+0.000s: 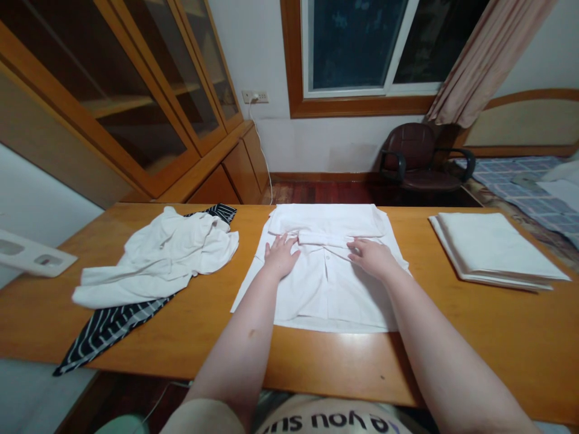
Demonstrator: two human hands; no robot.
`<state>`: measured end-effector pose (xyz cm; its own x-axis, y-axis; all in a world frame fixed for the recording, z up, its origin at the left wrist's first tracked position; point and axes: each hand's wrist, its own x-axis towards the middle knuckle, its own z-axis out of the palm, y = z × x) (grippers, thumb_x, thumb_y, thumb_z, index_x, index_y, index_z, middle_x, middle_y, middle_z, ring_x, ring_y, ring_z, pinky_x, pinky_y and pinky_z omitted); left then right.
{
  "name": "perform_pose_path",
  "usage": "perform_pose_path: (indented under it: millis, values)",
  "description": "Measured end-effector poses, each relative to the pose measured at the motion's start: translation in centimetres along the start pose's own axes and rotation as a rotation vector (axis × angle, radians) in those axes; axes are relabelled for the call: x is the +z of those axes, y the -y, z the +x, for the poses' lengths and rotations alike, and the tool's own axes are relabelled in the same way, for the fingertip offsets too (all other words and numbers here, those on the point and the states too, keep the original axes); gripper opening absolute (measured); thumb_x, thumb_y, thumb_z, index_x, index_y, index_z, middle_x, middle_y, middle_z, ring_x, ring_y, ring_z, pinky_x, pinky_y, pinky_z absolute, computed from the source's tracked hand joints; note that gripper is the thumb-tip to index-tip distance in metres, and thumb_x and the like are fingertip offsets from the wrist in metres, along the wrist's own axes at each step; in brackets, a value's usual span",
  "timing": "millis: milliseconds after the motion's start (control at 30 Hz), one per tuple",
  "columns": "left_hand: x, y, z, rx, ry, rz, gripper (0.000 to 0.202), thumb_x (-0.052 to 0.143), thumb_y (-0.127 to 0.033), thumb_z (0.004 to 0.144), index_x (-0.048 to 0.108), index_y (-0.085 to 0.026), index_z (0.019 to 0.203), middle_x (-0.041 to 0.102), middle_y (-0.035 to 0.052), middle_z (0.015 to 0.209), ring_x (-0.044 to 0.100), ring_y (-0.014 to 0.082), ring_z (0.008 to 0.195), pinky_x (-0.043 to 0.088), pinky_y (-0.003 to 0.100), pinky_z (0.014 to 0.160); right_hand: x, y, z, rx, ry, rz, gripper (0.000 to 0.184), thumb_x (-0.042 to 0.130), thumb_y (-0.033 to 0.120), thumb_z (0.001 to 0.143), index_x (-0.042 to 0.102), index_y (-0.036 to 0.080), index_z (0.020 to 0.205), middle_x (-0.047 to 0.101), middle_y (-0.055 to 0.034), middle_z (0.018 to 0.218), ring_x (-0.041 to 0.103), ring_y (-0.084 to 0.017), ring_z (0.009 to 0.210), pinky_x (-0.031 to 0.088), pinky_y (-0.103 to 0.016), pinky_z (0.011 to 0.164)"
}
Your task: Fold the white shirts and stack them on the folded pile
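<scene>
A white button-up shirt (307, 295) lies on the wooden table in front of me, its far part folded over toward me. My left hand (281, 256) rests on the shirt near the left end of the folded collar band, fingers spread and pointing away from me. On the band's right end lies my right hand (371, 256), its fingers stretched toward the middle and slightly bent. Both palms face down on the cloth. A small button shows on the placket between the hands.
A crumpled white garment (167, 253) lies at the left on a black striped cloth (122, 325). Folded white cloths (497, 247) are stacked at the right of the table (335, 361). Beyond stand a glass-door cabinet (181, 120), a brown armchair (416, 157) and a bed (520, 181).
</scene>
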<state>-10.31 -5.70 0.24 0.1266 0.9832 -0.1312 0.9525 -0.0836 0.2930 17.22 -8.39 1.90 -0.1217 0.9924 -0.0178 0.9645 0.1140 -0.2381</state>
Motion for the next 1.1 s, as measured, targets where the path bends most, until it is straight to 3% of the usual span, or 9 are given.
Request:
perform_pose_path:
  millis: [133, 300, 433, 600, 667, 767, 900, 1100]
  values:
    - [0.2, 0.0, -0.2, 0.042, -0.086, 0.026, 0.046, 0.047, -0.041, 0.087, 0.046, -0.030, 0.132, 0.035, 0.0067, 0.149, 0.025, 0.0297, 0.138, 0.015, 0.059, 0.109, 1.4, 0.3, 0.2, 0.004, -0.231, -0.056, 0.026, 0.050, 0.036, 0.085, 0.068, 0.021, 0.094, 0.067, -0.0083, 0.099, 0.057, -0.024, 0.096, 0.033, -0.039, 0.089]
    - [-0.6, -1.1, -0.6, 0.082, -0.240, 0.045, 0.038, 0.049, -0.031, 0.087, 0.054, -0.021, 0.123, 0.053, 0.0122, 0.131, 0.048, 0.0269, 0.120, 0.033, 0.045, 0.104, 2.1, 0.0, 0.8, 0.004, -0.431, -0.038, 0.026, 0.053, 0.033, 0.082, 0.064, 0.017, 0.099, 0.066, -0.0093, 0.099, 0.054, -0.025, 0.094, 0.028, -0.039, 0.094]
    - [-0.5, -2.5, -1.1, 0.150, -0.249, -0.031, 0.037, 0.048, -0.027, 0.087, 0.054, -0.022, 0.123, 0.058, 0.0092, 0.123, 0.054, 0.0227, 0.112, 0.040, 0.036, 0.098, 1.9, 0.1, 0.9, 0.026, -0.371, -0.019, 0.033, 0.056, 0.036, 0.080, 0.061, 0.018, 0.108, 0.066, -0.0092, 0.100, 0.055, -0.025, 0.092, 0.032, -0.036, 0.083]
    - [1.0, -3.2, -0.9, 0.074, -0.196, -0.083, 0.051, 0.048, -0.039, 0.088, 0.041, -0.029, 0.138, 0.053, 0.0090, 0.134, 0.040, 0.0305, 0.129, 0.023, 0.057, 0.107, 1.8, 0.5, 0.9, 0.160, -0.250, 0.011, 0.040, 0.055, 0.045, 0.079, 0.060, 0.019, 0.109, 0.067, -0.0083, 0.091, 0.057, -0.025, 0.089, 0.034, -0.036, 0.079]
    - [1.4, -3.2, -0.7, 0.082, -0.168, -0.137, 0.048, 0.048, -0.040, 0.088, 0.045, -0.029, 0.135, 0.051, 0.0075, 0.136, 0.032, 0.0302, 0.134, 0.016, 0.061, 0.108, 1.9, 0.6, 0.9, 0.234, -0.244, 0.027, 0.039, 0.053, 0.044, 0.080, 0.061, 0.019, 0.109, 0.067, -0.0087, 0.090, 0.057, -0.026, 0.090, 0.034, -0.036, 0.078]
    - [1.3, -3.0, -0.3, 0.094, -0.167, -0.232, 0.038, 0.049, -0.036, 0.087, 0.055, -0.027, 0.124, 0.054, 0.0061, 0.133, 0.034, 0.0266, 0.134, 0.015, 0.057, 0.111, 2.2, 0.5, 0.9, 0.218, -0.265, 0.102, 0.040, 0.053, 0.042, 0.080, 0.061, 0.021, 0.113, 0.068, -0.0079, 0.096, 0.056, -0.027, 0.095, 0.035, -0.038, 0.082]
    - [0.8, -2.8, -0.1, 0.107, -0.234, -0.353, 0.031, 0.051, -0.029, 0.086, 0.062, -0.024, 0.115, 0.061, 0.0057, 0.123, 0.046, 0.0228, 0.125, 0.024, 0.048, 0.111, 2.6, 0.3, 1.0, 0.142, -0.287, 0.220, 0.037, 0.057, 0.035, 0.076, 0.064, 0.023, 0.110, 0.066, -0.0071, 0.105, 0.056, -0.025, 0.096, 0.037, -0.037, 0.085]
    - [0.8, -2.4, 0.1, 0.168, -0.323, -0.487, 0.029, 0.052, -0.022, 0.085, 0.066, -0.021, 0.110, 0.065, 0.0048, 0.114, 0.056, 0.0185, 0.111, 0.042, 0.033, 0.100, 2.2, 0.0, 1.2, 0.171, -0.350, 0.282, 0.028, 0.051, 0.031, 0.077, 0.066, 0.020, 0.097, 0.067, -0.0048, 0.084, 0.057, -0.021, 0.080, 0.040, -0.033, 0.076]
